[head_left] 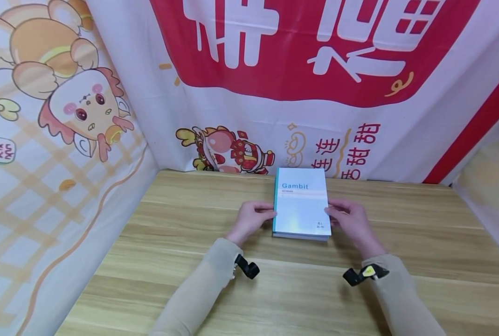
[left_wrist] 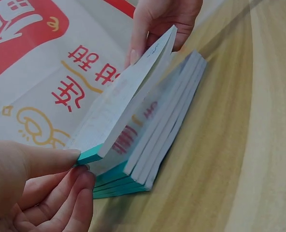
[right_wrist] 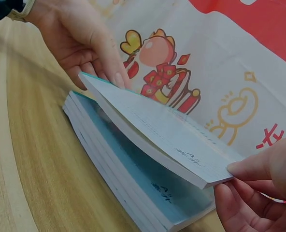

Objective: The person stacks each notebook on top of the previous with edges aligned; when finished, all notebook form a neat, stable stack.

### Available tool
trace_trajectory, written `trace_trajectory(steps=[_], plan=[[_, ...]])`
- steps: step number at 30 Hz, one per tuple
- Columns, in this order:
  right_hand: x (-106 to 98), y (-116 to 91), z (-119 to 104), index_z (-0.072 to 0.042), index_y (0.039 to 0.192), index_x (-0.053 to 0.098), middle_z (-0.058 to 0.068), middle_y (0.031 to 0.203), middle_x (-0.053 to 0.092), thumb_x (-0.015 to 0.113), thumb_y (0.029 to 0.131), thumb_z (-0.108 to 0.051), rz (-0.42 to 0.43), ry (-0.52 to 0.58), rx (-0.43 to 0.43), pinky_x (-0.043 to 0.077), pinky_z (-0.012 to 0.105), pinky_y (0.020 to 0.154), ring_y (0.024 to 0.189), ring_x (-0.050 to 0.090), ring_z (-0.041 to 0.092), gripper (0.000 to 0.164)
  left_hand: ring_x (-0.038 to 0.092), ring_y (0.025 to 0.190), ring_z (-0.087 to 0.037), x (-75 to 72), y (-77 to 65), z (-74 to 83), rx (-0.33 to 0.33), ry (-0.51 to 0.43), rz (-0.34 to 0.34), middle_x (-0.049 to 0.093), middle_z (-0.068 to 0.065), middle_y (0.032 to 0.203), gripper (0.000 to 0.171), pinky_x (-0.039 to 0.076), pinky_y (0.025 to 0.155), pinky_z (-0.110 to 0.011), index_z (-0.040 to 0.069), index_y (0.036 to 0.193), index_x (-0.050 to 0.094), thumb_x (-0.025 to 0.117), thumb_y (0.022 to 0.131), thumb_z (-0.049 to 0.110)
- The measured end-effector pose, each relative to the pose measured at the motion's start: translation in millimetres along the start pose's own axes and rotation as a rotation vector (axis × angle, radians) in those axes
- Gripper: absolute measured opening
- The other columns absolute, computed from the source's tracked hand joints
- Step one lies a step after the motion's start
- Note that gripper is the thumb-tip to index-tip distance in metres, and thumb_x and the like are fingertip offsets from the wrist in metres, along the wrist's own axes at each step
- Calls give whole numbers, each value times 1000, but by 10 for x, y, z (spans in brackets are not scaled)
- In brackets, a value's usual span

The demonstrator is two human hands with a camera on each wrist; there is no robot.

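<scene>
A white notebook (head_left: 301,205) with a teal spine and "Gambit" on its cover is held between both hands. My left hand (head_left: 249,220) pinches its spine side, thumb on top and fingers beneath. On the opposite edge, near the lower corner, my right hand (head_left: 351,221) pinches it the same way. Both wrist views show this notebook tilted and raised off a stack of several similar notebooks (right_wrist: 99,145), with a gap between. The stack, with its teal spines (left_wrist: 119,186), lies on the wooden table; from the head view the top notebook mostly hides it.
The wood-grain table (head_left: 182,214) runs back to a printed cloth (head_left: 232,107) with red lettering, close behind the notebooks. Another patterned cloth (head_left: 35,224) hangs along the left side. Black wrist cameras (head_left: 247,267) sit on both sleeves.
</scene>
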State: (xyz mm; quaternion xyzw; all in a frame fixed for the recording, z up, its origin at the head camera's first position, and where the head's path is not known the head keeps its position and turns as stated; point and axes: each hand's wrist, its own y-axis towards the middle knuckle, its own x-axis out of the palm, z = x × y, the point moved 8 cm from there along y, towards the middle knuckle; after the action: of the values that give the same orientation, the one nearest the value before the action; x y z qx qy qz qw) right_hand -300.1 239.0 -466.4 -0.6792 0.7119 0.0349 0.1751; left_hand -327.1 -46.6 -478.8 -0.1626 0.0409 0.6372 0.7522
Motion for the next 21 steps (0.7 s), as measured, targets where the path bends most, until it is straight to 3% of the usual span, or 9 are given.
trace_trajectory(steps=[8,21], plan=[[8,55,98,-7,143,57,16,131,61,65,102,-22,3,-13,25,58,34,86,106,63,25,44,66,97,-14,28,31,-58,3,80,31,72,3,107,20,57,87,-33,18,109,78,81,90,23],[63,93,204,-11,145,56,15,140,58,64,103,-24,-1,-43,73,56,37,93,117,61,27,45,66,98,-14,34,46,-76,5,114,59,74,4,104,20,55,91,-36,18,108,79,82,90,24]])
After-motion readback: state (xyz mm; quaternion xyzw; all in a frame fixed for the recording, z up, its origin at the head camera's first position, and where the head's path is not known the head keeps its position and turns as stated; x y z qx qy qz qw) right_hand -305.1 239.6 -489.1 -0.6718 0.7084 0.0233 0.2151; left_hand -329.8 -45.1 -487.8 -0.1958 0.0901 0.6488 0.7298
